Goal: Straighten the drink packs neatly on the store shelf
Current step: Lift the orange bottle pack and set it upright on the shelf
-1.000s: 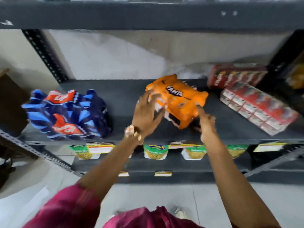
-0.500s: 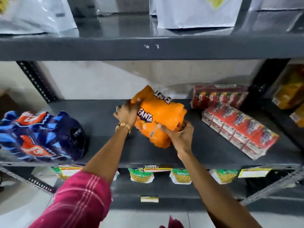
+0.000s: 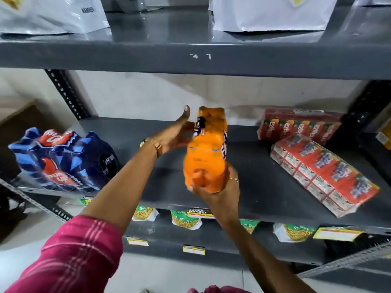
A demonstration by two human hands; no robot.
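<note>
An orange Fanta pack (image 3: 206, 151) is lifted off the dark grey middle shelf (image 3: 249, 187), turned end-on so it points front to back. My right hand (image 3: 215, 187) grips its near end from below. My left hand (image 3: 179, 132) presses flat against its far left side, fingers spread. A blue Thums Up pack (image 3: 63, 159) lies at the shelf's left end. A red juice-carton pack (image 3: 321, 174) lies askew at the right, with another red carton pack (image 3: 298, 125) behind it against the wall.
White bags (image 3: 270, 13) stand on the shelf above, whose front edge (image 3: 190, 58) overhangs. Snack packets (image 3: 186, 220) and price labels line the lower shelf. Perforated uprights (image 3: 65, 94) frame the bay on the left and right.
The Fanta pack has been rotated from lying slantwise to pointing front to back. My right hand slid to its near end; my left moved to its far side. The camera tilted up.
</note>
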